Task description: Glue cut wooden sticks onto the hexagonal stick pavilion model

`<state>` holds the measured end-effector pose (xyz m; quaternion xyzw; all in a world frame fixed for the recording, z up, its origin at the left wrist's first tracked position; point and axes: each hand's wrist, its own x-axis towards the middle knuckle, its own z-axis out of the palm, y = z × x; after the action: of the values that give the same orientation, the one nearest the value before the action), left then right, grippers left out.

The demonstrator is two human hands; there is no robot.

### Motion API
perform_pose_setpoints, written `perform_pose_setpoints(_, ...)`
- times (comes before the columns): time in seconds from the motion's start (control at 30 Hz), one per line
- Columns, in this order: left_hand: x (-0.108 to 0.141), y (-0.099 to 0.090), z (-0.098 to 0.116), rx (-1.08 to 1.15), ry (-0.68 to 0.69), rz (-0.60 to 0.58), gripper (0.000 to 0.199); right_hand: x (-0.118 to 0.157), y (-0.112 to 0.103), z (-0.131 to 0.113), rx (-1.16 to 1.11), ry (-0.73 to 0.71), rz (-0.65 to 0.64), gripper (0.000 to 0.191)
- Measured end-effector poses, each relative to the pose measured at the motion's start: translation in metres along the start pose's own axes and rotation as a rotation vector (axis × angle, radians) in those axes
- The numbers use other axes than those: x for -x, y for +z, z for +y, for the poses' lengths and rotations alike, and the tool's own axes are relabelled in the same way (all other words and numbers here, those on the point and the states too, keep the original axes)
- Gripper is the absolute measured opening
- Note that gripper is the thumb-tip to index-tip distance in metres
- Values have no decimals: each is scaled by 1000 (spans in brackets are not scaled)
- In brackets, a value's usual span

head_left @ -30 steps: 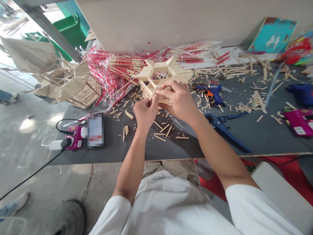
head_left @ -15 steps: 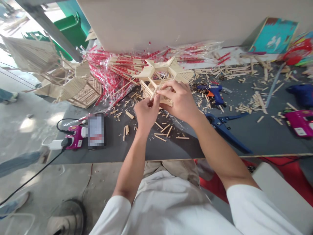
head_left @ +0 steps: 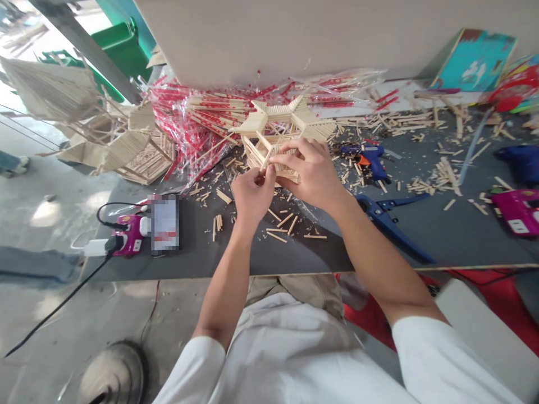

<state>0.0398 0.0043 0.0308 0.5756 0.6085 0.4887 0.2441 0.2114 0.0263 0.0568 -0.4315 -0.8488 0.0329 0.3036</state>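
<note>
Noted: your left hand (head_left: 252,196) pinches a thin wooden stick (head_left: 265,161) between its fingertips; your right hand (head_left: 314,171) curls part-closed around the stick lattice model (head_left: 273,110) on the dark table (head_left: 332,252). Judged light, stiff, brittle: grip gently at thick joints.

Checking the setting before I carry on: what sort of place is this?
Probably a makeshift craft workshop: a dark workbench strewn with cut wooden sticks, a blue hot glue gun, and a stick-built model beside plastic-wrapped bundles of red-marked sticks.
</note>
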Motion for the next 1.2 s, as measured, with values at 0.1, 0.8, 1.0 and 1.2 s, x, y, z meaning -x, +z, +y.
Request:
perform_pose_setpoints(0.1, -1, 1, 1, 2, -6, 1, 48, 0, 0, -1, 6, 0, -4, 30)
perform_pose_setpoints(0.8, -2, 4, 5, 58, -56, 1, 46, 0, -4, -3, 24, -27, -13, 33)
perform_pose_setpoints(1.0, -2, 3, 7, 65, -70, 7, 44, -10, -6, 0, -165, 51, 42, 23)
perform_pose_setpoints(1.2, -2, 2, 6, 64, -58, -13, 47, -35, -10, -7, -177, 112, -21, 7)
